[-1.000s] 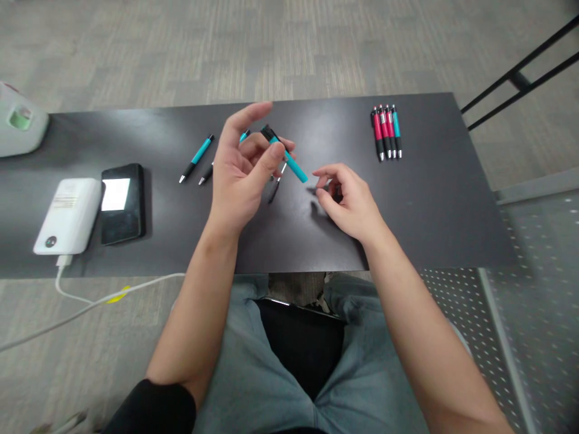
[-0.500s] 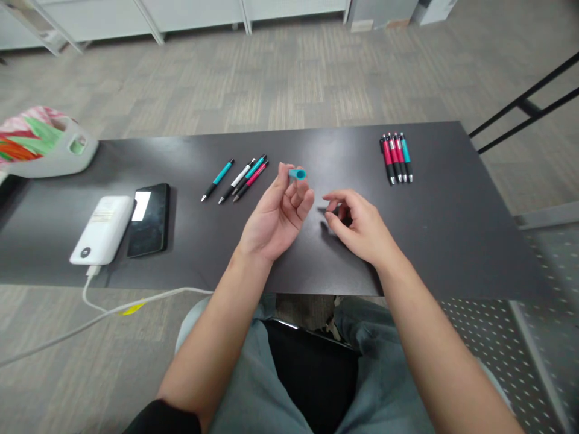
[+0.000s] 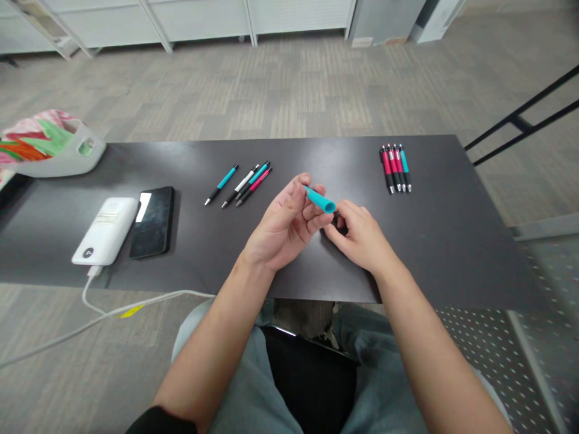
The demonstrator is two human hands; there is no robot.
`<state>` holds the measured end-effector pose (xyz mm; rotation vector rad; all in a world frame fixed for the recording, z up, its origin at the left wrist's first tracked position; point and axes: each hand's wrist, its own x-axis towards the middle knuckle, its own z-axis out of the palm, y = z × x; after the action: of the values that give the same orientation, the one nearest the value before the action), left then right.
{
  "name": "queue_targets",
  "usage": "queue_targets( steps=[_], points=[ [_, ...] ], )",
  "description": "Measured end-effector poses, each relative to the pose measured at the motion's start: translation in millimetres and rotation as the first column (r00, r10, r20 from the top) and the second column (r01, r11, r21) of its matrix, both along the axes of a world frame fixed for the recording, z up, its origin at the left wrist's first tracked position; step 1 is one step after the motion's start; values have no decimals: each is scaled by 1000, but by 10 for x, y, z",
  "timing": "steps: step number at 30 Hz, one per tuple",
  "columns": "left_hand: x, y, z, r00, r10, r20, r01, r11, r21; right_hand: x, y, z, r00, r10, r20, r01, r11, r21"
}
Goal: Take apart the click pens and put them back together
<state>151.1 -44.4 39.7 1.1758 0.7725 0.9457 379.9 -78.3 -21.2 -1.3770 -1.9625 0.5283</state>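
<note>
Teal barrel (image 3: 320,199) angled toward the right hand (image 3: 362,236)

The left hand (image 3: 287,232) pinches the teal barrel between thumb and fingers, its long axis running out to an open end. Just beside that end, the right hand curls; whether it holds anything, I cannot tell. Four pens (image 3: 395,169) lie well right of the teal barrel.

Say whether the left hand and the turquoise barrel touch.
Touching. The head view shows the left hand gripping one end of the turquoise barrel.
</note>
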Motion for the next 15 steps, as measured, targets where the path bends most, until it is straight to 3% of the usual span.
queue_targets(
  steps=[15],
  points=[
    [-34,-12,15,999,-7,41,9,999,-50,8,2,-15,1000,11,24,-11,1000,11]
  ],
)
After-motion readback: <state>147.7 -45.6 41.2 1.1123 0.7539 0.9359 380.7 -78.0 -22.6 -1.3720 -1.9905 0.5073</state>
